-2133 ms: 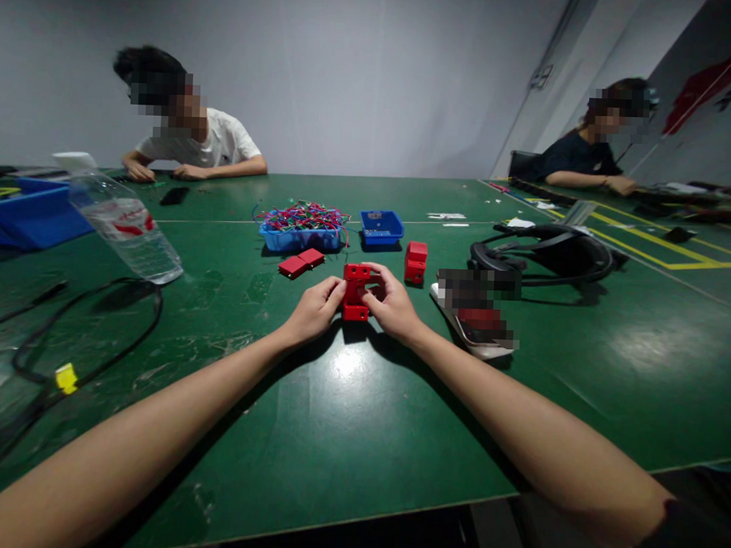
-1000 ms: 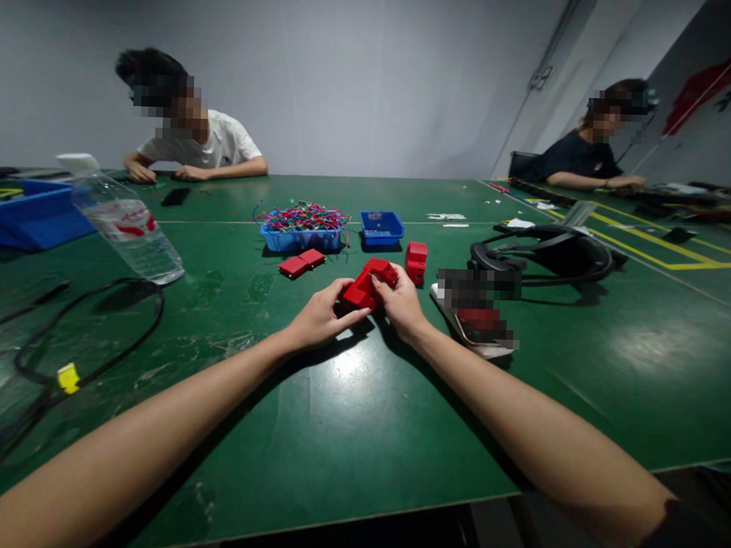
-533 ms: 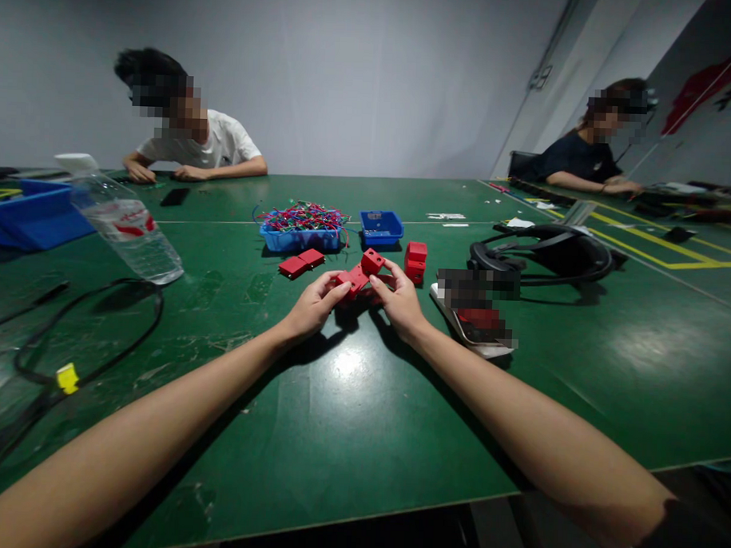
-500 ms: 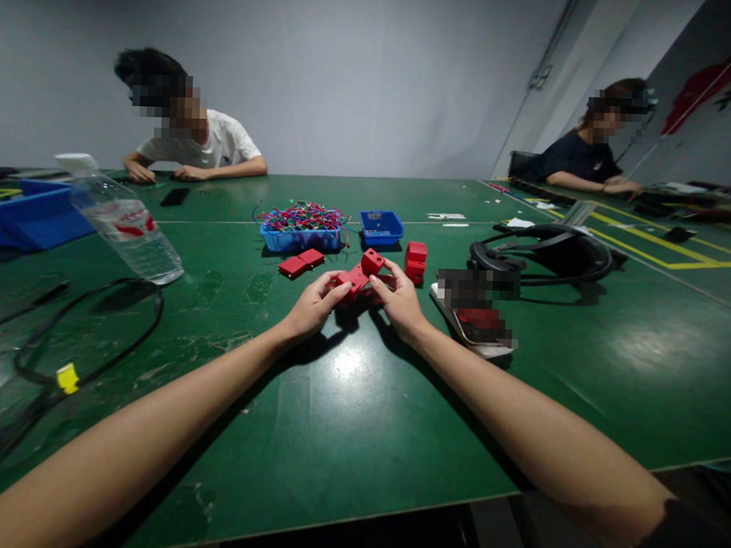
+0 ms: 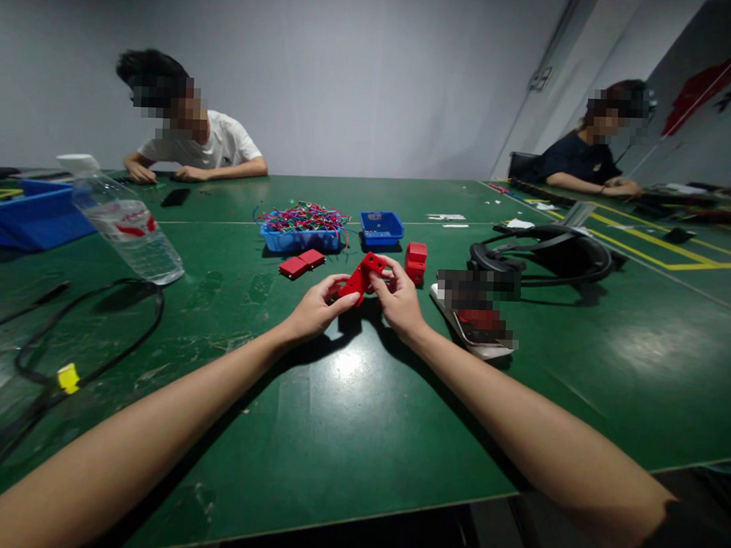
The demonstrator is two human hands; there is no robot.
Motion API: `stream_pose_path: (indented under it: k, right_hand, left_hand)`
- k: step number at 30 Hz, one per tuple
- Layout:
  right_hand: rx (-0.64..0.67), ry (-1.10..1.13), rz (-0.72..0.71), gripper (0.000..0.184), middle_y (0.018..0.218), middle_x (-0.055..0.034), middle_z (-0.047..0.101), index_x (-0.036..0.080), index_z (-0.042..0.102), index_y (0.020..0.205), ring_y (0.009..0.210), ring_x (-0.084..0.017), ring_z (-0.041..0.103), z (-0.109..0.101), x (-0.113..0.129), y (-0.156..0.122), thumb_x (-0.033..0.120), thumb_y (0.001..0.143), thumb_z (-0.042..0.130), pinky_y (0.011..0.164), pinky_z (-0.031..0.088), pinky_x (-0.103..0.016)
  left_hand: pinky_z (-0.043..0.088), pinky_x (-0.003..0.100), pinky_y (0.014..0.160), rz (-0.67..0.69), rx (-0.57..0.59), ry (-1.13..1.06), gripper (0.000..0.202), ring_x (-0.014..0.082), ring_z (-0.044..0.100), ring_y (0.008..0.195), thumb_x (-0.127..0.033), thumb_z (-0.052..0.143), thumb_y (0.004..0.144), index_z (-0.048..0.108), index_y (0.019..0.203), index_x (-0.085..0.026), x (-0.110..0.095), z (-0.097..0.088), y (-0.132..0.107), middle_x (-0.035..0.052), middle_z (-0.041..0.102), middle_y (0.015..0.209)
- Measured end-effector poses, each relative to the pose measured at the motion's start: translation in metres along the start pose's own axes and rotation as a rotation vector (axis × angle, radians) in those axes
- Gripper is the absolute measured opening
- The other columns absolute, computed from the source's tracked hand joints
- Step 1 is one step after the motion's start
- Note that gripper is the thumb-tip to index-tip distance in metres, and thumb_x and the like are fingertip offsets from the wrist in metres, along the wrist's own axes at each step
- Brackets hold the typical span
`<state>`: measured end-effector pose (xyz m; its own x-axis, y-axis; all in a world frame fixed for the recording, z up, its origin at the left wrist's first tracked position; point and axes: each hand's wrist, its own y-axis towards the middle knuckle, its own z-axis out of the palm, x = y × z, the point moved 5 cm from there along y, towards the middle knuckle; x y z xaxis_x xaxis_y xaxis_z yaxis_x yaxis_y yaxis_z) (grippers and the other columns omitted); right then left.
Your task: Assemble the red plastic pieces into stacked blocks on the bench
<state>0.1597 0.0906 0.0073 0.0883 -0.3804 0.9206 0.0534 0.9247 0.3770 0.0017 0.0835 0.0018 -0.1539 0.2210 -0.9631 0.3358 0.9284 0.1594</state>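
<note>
A red block-like part with small holes (image 5: 363, 279) is held tilted just above the table between both hands. My left hand (image 5: 318, 306) pinches its lower left end, thumb on the near face. At the upper right end, my right hand (image 5: 399, 299) grips it between thumb and fingers. The fingers hide some of its far side. Two flat red pieces (image 5: 302, 264) lie side by side beyond my left hand. Another red part (image 5: 415, 263), thicker and rounded, stands just beyond my right hand.
Behind the hands are a blue bin of tangled wires (image 5: 300, 240) and a smaller blue tray (image 5: 381, 228). A phone (image 5: 483, 326) and a black headset (image 5: 539, 256) lie right. On the left are a tilted water bottle (image 5: 130, 226) and black cable (image 5: 154, 318). Two people sit across.
The red part has been turned in my hands, so a longer holed face now shows. My fingers have shifted slightly on it.
</note>
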Motion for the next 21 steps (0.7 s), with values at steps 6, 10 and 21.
stream_pose_path:
  k: [6, 10, 21]
  right_hand:
    - [-0.007, -0.055, -0.051, 0.047, 0.092, -0.0026, 0.067, 0.022, 0.054, 0.121, 0.073, -0.014, 0.063, 0.000, 0.003, -0.003, 0.053, 0.086, 0.061, 0.069, 0.051, -0.027]
    - [-0.031, -0.143, -0.144, 0.045, 0.103, -0.0050, 0.066, 0.023, 0.052, 0.124, 0.079, -0.015, 0.063, 0.000, 0.014, -0.008, 0.051, 0.089, 0.058, 0.074, 0.052, -0.029]
    - [0.022, -0.317, -0.359, 0.048, 0.117, -0.0066, 0.064, 0.027, 0.048, 0.132, 0.084, -0.018, 0.060, 0.008, 0.038, -0.024, 0.038, 0.087, 0.063, 0.080, 0.050, -0.034]
  left_hand:
    - [0.050, 0.035, 0.084, 0.040, 0.000, 0.017, 0.060, 0.0189, 0.066, 0.090, -0.057, 0.062, 0.083, 0.048, 0.124, -0.015, -0.003, 0.000, 0.000, 0.0079, 0.070, 0.100]
    - [0.050, 0.032, 0.078, 0.041, -0.001, 0.027, 0.065, 0.0176, 0.065, 0.083, -0.055, 0.066, 0.080, 0.044, 0.127, -0.016, -0.001, -0.001, 0.001, 0.0059, 0.068, 0.094]
    - [0.050, 0.035, 0.087, 0.187, 0.077, 0.117, 0.056, 0.0230, 0.064, 0.097, -0.049, 0.071, 0.077, 0.056, 0.119, -0.014, -0.011, 0.003, 0.001, 0.0101, 0.069, 0.108]
